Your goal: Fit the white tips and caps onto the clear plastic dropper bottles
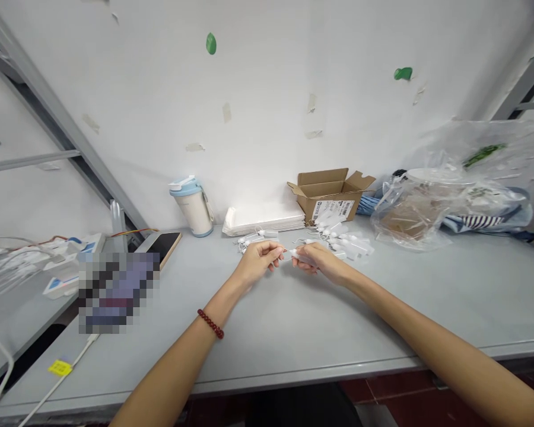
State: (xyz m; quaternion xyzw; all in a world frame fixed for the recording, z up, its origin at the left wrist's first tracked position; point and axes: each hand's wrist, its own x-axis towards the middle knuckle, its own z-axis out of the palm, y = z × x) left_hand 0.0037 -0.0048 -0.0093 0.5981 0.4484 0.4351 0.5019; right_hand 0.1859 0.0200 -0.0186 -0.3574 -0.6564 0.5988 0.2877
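Both hands meet above the middle of the table. My left hand [263, 259], with a dark red bead bracelet [210, 324] on its wrist, pinches a thin wire end that looks reddish at the tip. Closed around a slim white piece [294, 254] is my right hand [317, 261]; most of that piece is hidden by the fingers. Just beyond my right hand lies a pile of flat white pieces with thin leads [349, 244]. A smaller group of similar pieces [250, 238] lies behind my left hand.
At the back stand a cream and blue cup [192, 207], a stack of white sheets [267, 220] and an open cardboard box [333, 198]. Clear plastic bags [413, 213] fill the back right. To the left are a phone [167, 246], a white cable [82, 353] and power strips [62, 283].
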